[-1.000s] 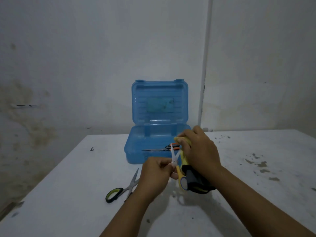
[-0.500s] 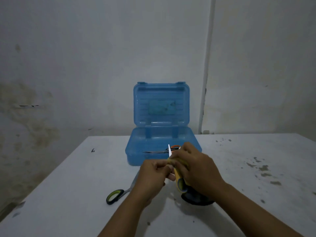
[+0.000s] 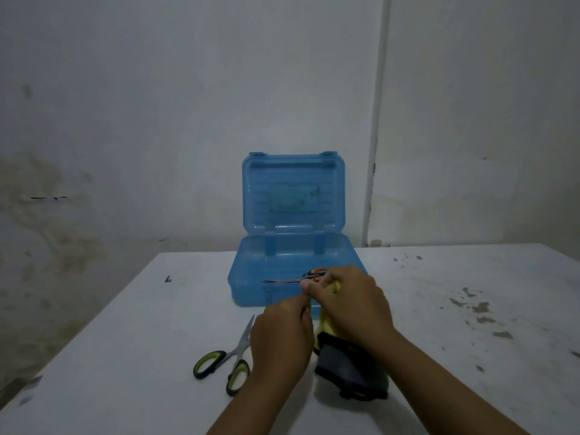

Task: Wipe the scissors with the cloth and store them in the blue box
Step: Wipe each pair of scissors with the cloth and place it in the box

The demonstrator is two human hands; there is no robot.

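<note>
My left hand [image 3: 279, 337] pinches a small pair of scissors that is almost wholly hidden between my hands. My right hand [image 3: 353, 304] is closed on a yellow and dark cloth [image 3: 348, 365], wrapped over the blades just in front of the blue box [image 3: 251, 295]. The cloth's dark end rests on the table. The box stands open with its lid [image 3: 293, 196] upright, and orange-handled scissors [image 3: 303, 278] lie inside. Green-handled scissors [image 3: 227, 361] lie on the table left of my left hand, blades pointing away from me.
The white table [image 3: 125, 356] has dark stains [image 3: 477, 309] on its right side and a small dark mark [image 3: 168, 279] at the left. A stained wall with a vertical pipe [image 3: 375, 152] stands right behind the box.
The white blade tip that stuck out above my right hand is now covered by the cloth. Both hands stay together in front of the box.
</note>
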